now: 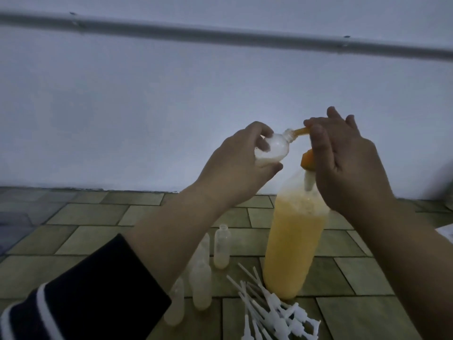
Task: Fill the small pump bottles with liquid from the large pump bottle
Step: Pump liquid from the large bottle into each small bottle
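Observation:
The large pump bottle (294, 244) stands on the tiled floor, filled with orange-yellow liquid up to its shoulder. Its orange pump head (307, 159) is partly hidden under my right hand (348, 163), whose straight fingers press down on it. The orange spout (374, 130) points left into the neck of a small clear bottle (105, 149). My left hand (237, 165) grips that small bottle, tilted on its side at spout height, with a little whitish liquid pooled in it. Several more small bottles (221, 246) stand uncapped on the floor below my left forearm.
A heap of white pump tops with long dip tubes (274, 312) lies on the floor in front of the large bottle. A pale wall (171, 94) with a horizontal pipe (220, 34) rises behind. White paper (445, 233) shows at the right edge.

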Demonstrator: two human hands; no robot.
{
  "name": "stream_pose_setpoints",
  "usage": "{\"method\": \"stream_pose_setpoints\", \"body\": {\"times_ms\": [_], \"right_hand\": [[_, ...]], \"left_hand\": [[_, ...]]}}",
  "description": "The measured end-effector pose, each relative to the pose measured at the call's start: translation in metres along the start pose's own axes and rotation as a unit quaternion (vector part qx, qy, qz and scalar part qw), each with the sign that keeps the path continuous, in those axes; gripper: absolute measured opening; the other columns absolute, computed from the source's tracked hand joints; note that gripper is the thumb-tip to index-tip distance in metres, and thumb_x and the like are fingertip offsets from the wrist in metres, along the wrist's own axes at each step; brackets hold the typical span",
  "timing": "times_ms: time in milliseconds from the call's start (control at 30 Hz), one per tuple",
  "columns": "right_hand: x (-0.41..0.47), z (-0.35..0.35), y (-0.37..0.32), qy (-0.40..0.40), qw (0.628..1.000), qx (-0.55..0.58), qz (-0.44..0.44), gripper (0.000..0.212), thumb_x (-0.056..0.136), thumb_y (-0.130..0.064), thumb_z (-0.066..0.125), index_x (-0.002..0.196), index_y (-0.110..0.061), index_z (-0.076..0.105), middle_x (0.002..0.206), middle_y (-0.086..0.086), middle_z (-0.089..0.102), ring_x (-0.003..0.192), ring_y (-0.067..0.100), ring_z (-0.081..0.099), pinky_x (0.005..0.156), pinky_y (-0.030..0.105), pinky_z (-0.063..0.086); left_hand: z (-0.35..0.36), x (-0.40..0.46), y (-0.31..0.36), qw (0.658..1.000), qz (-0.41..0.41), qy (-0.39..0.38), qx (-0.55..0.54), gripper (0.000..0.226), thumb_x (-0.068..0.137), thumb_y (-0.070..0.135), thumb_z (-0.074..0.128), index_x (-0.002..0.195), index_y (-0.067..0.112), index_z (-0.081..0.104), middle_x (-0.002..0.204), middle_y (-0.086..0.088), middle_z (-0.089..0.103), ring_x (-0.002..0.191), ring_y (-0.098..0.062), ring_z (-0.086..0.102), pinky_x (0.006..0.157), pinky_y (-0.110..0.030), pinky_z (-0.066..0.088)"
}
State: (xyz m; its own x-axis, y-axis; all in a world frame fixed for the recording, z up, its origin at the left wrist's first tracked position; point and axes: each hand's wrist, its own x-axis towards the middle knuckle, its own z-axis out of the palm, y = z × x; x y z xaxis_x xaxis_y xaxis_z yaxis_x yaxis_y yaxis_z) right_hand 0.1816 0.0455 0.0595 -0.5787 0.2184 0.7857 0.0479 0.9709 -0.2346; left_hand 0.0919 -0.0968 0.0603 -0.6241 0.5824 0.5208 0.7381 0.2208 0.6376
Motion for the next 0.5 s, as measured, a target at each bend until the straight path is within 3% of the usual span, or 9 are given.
{"method": "stream_pose_setpoints", "body": {"times_ms": [100, 200, 367, 500], "right_hand": [[-0.002, -0.005, -0.001, -0.014, 1.000, 0.020, 0.008, 0.053, 0.101, -0.041, 0.016, 0.121, -0.015, 0.058, 0.133, 0.006, 0.054, 0.128, -0.003, 0.015, 0.109, 0.019, 0.005], [-0.006, -0.011, -0.006, -0.017, 0.998, 0.047, 0.025, 0.047, 0.102, -0.036, 0.022, 0.122, -0.014, 0.059, 0.128, 0.012, 0.056, 0.119, -0.007, 0.012, 0.105, 0.016, 0.005], [-0.007, -0.008, -0.002, 0.004, 0.999, 0.045, 0.019, 0.046, 0.103, -0.035, 0.024, 0.121, -0.013, 0.059, 0.117, -0.009, 0.051, 0.124, -0.004, 0.017, 0.107, 0.014, 0.003], [-0.008, -0.006, -0.002, 0.012, 0.998, 0.049, 0.020, 0.045, 0.103, -0.034, 0.024, 0.122, -0.012, 0.059, 0.119, 0.008, 0.060, 0.137, 0.007, 0.021, 0.109, 0.016, 0.004]], "left_hand": [[-0.003, -0.013, -0.013, 0.996, -0.062, 0.009, -0.064, 0.038, 0.080, 0.032, 0.069, 0.110, 0.033, 0.045, 0.104, 0.016, 0.056, 0.083, -0.004, 0.058, 0.069, -0.026, 0.051], [-0.008, -0.037, -0.028, 0.987, -0.113, 0.026, -0.111, 0.041, 0.079, 0.032, 0.072, 0.108, 0.034, 0.043, 0.098, 0.018, 0.060, 0.086, 0.002, 0.060, 0.069, -0.020, 0.050], [-0.006, -0.083, -0.049, 0.985, -0.157, -0.031, -0.058, 0.055, 0.070, 0.041, 0.076, 0.118, 0.029, 0.052, 0.104, 0.017, 0.063, 0.094, 0.001, 0.060, 0.076, -0.019, 0.048], [0.000, -0.105, -0.058, 0.979, -0.177, -0.099, -0.012, 0.044, 0.069, 0.042, 0.075, 0.106, 0.041, 0.051, 0.098, 0.019, 0.061, 0.090, 0.005, 0.057, 0.073, -0.015, 0.046]]}}
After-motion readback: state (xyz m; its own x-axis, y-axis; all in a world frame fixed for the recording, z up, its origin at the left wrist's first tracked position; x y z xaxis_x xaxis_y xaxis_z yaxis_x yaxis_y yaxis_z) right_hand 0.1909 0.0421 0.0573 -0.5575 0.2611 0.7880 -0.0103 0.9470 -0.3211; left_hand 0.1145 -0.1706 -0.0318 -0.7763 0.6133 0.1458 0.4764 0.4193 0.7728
